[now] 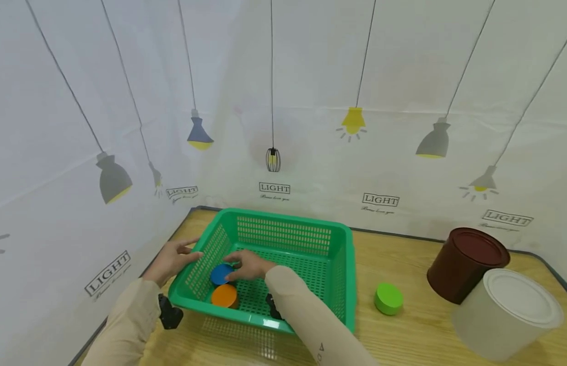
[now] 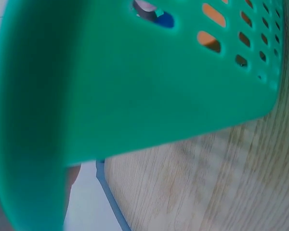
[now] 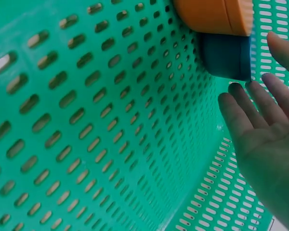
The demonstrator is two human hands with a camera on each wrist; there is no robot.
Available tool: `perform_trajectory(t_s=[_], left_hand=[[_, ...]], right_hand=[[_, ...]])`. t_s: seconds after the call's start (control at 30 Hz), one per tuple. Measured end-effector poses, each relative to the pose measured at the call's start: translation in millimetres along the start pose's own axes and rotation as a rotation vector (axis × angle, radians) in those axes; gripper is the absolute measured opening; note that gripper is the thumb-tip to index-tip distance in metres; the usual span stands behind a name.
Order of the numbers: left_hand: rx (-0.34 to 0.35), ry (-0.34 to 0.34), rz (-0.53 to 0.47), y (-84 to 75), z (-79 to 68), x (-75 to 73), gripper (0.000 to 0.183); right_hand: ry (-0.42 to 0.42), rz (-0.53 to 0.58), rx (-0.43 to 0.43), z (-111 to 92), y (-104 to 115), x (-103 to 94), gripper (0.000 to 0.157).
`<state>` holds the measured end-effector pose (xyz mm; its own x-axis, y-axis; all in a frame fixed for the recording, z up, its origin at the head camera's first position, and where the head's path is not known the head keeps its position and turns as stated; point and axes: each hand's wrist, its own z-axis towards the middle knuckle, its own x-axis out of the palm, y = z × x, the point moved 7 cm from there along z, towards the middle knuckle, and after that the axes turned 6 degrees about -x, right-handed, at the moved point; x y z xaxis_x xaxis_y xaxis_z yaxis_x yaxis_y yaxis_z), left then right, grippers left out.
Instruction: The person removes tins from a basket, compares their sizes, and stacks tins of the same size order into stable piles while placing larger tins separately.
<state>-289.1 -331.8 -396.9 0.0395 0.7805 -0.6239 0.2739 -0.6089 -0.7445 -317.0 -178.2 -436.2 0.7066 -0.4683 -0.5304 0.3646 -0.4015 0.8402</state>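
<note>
A green plastic basket point(image 1: 283, 324) with slotted walls stands on the table. My left hand point(image 1: 171, 260) holds its left rim, with one digit reaching over the edge; in the left wrist view the rim hides most of that hand. Inside the basket, a round blue container point(image 1: 221, 275) and a round orange container point(image 1: 225, 296) sit side by side along the left wall. My right hand point(image 3: 267, 130) is inside the basket beside the blue container, its fingers extended and slightly spread. The fingertips are close to the blue container; whether they touch it, I cannot tell.
On the table to the right of the basket lies a round light-green container point(image 1: 388, 299). Farther right stand a dark brown lidded tub point(image 1: 464, 264) and a white lidded tub point(image 1: 505, 312). A pale printed backdrop point(image 1: 310, 168) borders the table behind and at left.
</note>
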Motion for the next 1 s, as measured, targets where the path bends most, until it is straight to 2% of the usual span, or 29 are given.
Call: perform_trajectory(t_s=[0.27,0.6,0.73,0.87,1.0], left_hand=[[-0.001,-0.007,0.002,-0.4,-1.6,-1.1,0.057],[-0.003,-0.006,0.001,-0.5,-2.9,-2.0,0.057],[0.007,0.0,0.012,-1.4,-4.0,-1.3,0.057],[0.007,0.001,0.015,-1.7,-4.4,-1.1,0.058],[0.008,0.001,0.017,-1.9,-4.5,-0.8,0.058]], right_hand=[[0.044,-0.063,0.013,6.1,-3.2,5.2,0.047],[0.062,-0.098,0.051,-2.2,-6.3,1.4,0.045],[0.036,-0.094,0.067,-5.2,-5.7,-0.9,0.041],[-0.009,-0.143,0.095,-7.8,-5.3,-5.5,0.034],[0.008,-0.173,0.078,-8.4,-3.7,-5.6,0.038]])
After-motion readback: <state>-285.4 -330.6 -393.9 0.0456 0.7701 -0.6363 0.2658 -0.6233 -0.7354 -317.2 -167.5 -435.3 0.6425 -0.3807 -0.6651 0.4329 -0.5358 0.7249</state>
